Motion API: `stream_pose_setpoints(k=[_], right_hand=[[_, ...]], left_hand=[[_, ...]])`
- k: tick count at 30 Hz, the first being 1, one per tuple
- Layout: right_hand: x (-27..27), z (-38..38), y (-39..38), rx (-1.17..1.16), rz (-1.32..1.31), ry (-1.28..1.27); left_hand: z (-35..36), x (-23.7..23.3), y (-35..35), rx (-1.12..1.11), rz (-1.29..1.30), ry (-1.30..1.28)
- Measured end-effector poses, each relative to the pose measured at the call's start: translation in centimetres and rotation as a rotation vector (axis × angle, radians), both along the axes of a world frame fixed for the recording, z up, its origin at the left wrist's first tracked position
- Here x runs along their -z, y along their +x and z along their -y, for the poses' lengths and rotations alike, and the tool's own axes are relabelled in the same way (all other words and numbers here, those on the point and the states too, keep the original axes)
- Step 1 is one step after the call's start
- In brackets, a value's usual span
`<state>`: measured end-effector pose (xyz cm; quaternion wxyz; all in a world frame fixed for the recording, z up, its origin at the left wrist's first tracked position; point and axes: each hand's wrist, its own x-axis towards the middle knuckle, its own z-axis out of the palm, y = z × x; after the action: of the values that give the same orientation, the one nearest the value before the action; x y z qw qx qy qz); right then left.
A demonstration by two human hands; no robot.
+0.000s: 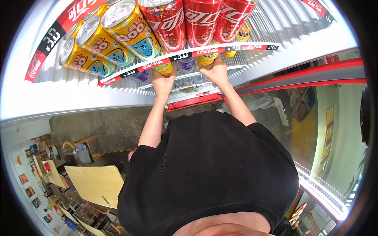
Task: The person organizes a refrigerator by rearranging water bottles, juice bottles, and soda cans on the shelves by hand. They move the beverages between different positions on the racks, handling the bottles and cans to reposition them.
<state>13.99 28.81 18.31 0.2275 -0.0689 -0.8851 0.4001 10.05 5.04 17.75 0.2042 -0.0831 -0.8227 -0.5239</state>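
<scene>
Both arms reach into a lit drinks fridge, below its upper shelf edge [189, 54]. My left hand [163, 82] is wrapped round a yellow-labelled bottle [163, 70]. Round a second yellow-labelled bottle [207, 59] my right hand [215, 71] is closed. The shelf strip hides the upper parts of both bottles. Between the hands stand purple bottles [186, 64], and another purple one [141, 75] is left of my left hand. Above, the upper shelf holds yellow Qoo cans [132, 33] and red cola cans [164, 25].
The open fridge door [303, 74] with its red edge is at the right. A white fridge wall [78, 96] lies to the left. Lower shelves with a red front [195, 102] show beneath the hands. Wooden tables [96, 183] and chairs stand at lower left.
</scene>
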Motion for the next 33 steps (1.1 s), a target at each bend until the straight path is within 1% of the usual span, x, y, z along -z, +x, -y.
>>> stream_pose_setpoints(k=[2, 4, 5, 6, 8, 10, 11, 14, 15, 16, 18, 19, 22, 23, 26, 27, 30, 33], right_hand=[[0.0, 0.0, 0.1, -0.004, 0.005, 0.008], [0.3, -0.2, 0.2, 0.014, 0.043, 0.043], [1.1, -0.3, 0.2, 0.012, 0.011, 0.01], [-0.3, 0.0, 0.9, 0.002, 0.037, -0.013], [-1.6, 0.3, 1.8, -0.001, 0.079, -0.058], [-1.3, 0.0, 2.5, -0.022, 0.036, -0.071], [-0.9, -0.3, 2.9, -0.039, -0.002, -0.132], [-0.4, -1.6, 3.6, 0.065, -0.104, -0.076], [-0.3, -1.9, 3.7, 0.133, -0.192, -0.069], [-0.2, -2.2, 3.8, 0.222, -0.217, -0.04], [-0.3, -2.5, 4.0, 0.332, -0.289, -0.035], [-0.6, -2.8, 4.1, 0.361, -0.263, -0.065], [-0.4, -3.7, 3.7, 0.456, -0.283, -0.011], [0.2, -4.4, 3.6, 0.452, -0.255, 0.026], [-0.3, -5.0, 3.3, 0.453, -0.215, 0.098], [0.0, -5.4, 3.1, 0.452, -0.151, 0.1], [-0.4, -5.9, 2.1, 0.44, -0.186, 0.146], [-2.7, -5.6, 1.7, 0.306, -0.193, -0.077]], left_hand=[[-0.1, 0.0, 0.1, -0.017, 0.037, 0.011], [-0.1, 0.1, -0.1, -0.037, 0.003, -0.033], [0.0, 0.2, 0.0, -0.044, -0.026, -0.077], [0.3, 0.9, -0.2, -0.04, -0.003, -0.124], [0.2, 1.2, -0.2, -0.045, 0.075, -0.025], [0.0, 1.2, -0.4, -0.033, -0.011, -0.036], [0.1, 1.2, -0.4, -0.032, -0.053, -0.041], [0.2, 1.3, -0.4, 0.007, -0.053, -0.017], [0.1, 0.4, -0.1, 0.027, -0.025, -0.012], [0.5, 0.8, -0.3, 0.027, -0.059, -0.083], [0.3, 0.3, 0.0, 0.033, -0.015, -0.051], [0.3, 0.4, 0.0, 0.022, -0.025, -0.068], [0.2, -0.1, 0.2, 0.029, -0.011, -0.053], [0.4, 0.5, 0.0, 0.029, 0.046, -0.034], [0.5, 1.3, -0.2, 0.018, -0.008, -0.076], [0.6, 1.4, -0.3, 0.004, -0.044, -0.113], [0.4, 1.6, -0.5, -0.008, -0.075, -0.113], [0.2, 1.3, -0.3, 0.005, -0.049, -0.044]])
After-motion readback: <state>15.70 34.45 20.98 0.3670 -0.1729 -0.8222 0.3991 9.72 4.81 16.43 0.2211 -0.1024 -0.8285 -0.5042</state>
